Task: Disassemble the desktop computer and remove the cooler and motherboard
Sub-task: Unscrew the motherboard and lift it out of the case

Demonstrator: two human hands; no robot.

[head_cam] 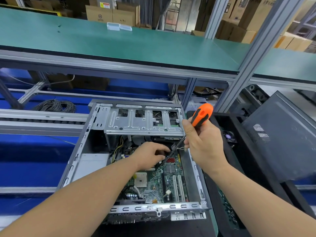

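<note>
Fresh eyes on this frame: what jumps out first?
The orange-and-black screwdriver gripped in the right hand, its shaft angling down into the open computer case at centre. Next, the left hand reaching inside, fingers curled on a dark part above the green motherboard, whose bare CPU socket shows. A dark side panel leans at the right.

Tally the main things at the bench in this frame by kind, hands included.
Hands: 2, left hand reaching into the case, right hand gripping the tool
Orange-handled screwdriver: 1
Open computer case: 1
Motherboard: 1
White expansion slots: 2
Detached black side panel: 1
Coil of grey cable: 1
Total: 9
</note>
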